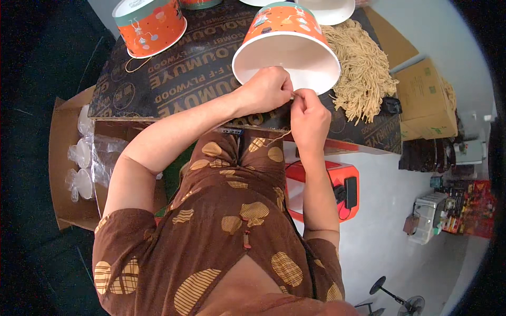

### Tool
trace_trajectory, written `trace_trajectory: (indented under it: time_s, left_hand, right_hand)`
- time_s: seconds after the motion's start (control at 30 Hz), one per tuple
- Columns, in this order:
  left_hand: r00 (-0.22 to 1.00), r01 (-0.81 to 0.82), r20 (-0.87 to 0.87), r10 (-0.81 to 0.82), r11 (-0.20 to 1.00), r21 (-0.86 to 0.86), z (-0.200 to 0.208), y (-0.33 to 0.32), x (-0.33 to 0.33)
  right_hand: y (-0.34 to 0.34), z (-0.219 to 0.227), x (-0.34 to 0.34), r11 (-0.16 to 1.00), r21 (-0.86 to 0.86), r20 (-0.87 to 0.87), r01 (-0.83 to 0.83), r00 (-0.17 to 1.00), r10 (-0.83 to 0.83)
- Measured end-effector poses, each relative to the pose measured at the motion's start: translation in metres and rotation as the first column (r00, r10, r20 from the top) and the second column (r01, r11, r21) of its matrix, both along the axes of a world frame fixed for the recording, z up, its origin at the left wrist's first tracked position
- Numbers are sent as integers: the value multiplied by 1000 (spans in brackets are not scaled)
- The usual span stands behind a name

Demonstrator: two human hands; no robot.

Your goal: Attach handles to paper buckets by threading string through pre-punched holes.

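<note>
An orange paper bucket (287,25) with a teal band and white inside lies tilted on the dark plywood table (184,79), its mouth toward me. At its near rim, my left hand (268,88) is closed, its fingertips pinching close to those of my right hand (312,111). A thin tan cord (279,139) runs down from the right hand's fingers, which are pressed together on it. What lies between the fingertips is mostly hidden. Right of the bucket is a heap of tan cords (362,71).
Another orange bucket (153,32) stands upside down at the back left, a cord loop (136,65) beside it. White round pieces lie at the far edge. A cardboard box (74,152) with plastic-wrapped pieces sits left; another carton (428,100) is right. A red stool (345,184) stands below the table.
</note>
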State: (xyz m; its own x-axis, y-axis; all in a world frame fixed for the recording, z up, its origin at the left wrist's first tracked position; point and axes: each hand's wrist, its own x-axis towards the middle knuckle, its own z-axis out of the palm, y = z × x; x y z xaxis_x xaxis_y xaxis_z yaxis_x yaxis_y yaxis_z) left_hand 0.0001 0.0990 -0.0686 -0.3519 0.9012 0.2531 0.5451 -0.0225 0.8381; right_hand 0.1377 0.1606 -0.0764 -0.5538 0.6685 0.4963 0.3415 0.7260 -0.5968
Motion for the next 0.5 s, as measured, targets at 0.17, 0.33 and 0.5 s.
trace_trajectory:
  time_s: [0.17, 0.33, 0.5]
  left_hand:
    - [1000, -28, 15, 27, 998, 48, -1, 1, 2]
    - [999, -41, 11, 40, 997, 58, -3, 1, 2]
    - [999, -48, 17, 47, 996, 78, -3, 1, 4]
  right_hand:
    - [4, 0, 0, 999, -34, 34, -10, 999, 11]
    - [5, 4, 1, 998, -66, 64, -12, 998, 17]
    - [10, 8, 2, 976, -196, 29, -96, 994, 104]
